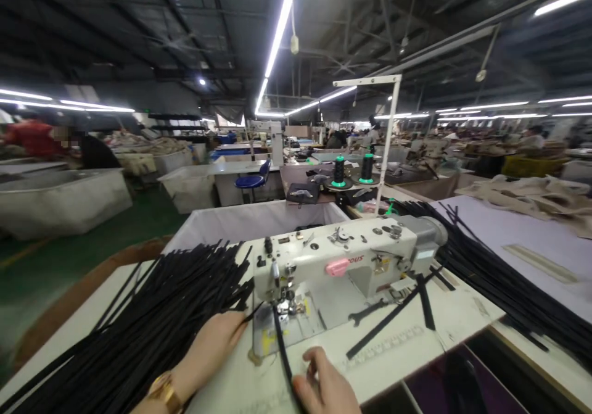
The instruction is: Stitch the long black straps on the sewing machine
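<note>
A white sewing machine point(296, 266) stands on the table in front of me, with a black fabric strip point(281, 340) running from under its presser foot toward me. My left hand point(217, 340), a gold watch on its wrist, is left of the needle with its fingertips closed on a thin black end by the foot. At the front edge my right hand point(326, 383) has its fingers curled and its thumb against the strip. Left of the machine lies a large pile of black strips point(152, 315). A wrench point(367, 312) and loose strips point(393, 318) lie on the right.
More long black strips point(490, 284) lie along the right side, by a pale table point(476, 216) with beige fabric pieces. Behind the machine are a white-lined bin point(250, 216), thread cones point(339, 170) and a thread stand point(388, 136). People work farther back.
</note>
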A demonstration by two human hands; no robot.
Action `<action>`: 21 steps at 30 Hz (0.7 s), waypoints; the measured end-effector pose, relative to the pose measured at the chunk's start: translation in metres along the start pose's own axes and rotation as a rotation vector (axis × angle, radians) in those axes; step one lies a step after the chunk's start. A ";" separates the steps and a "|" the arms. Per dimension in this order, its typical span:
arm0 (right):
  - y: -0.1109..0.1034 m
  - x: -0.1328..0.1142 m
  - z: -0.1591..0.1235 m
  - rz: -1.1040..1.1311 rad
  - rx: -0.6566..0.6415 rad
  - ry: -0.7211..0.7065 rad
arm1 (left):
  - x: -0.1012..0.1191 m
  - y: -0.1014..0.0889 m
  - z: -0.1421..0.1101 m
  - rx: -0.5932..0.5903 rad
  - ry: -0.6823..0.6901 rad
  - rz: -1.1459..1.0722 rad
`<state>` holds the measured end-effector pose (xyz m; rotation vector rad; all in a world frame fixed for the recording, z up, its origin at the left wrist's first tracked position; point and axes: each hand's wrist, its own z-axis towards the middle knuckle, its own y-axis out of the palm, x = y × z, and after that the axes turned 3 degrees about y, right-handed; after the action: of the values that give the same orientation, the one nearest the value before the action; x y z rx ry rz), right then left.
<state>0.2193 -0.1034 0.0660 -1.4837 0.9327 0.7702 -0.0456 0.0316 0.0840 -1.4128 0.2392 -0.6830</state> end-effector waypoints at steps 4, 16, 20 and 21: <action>0.020 -0.033 0.030 0.266 -0.186 -0.060 | 0.008 0.010 -0.016 0.088 -0.183 -0.153; 0.085 -0.057 0.111 0.658 -0.350 0.265 | 0.000 0.011 -0.019 0.067 -0.224 -0.159; 0.087 -0.051 0.121 0.695 -0.350 0.234 | 0.001 0.008 -0.016 0.044 -0.226 -0.166; 0.088 -0.050 0.123 0.706 -0.354 0.226 | 0.002 0.008 -0.015 0.040 -0.226 -0.168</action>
<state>0.1233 0.0231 0.0540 -1.5678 1.5946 1.3468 -0.0505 0.0182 0.0744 -1.4690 -0.0713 -0.6545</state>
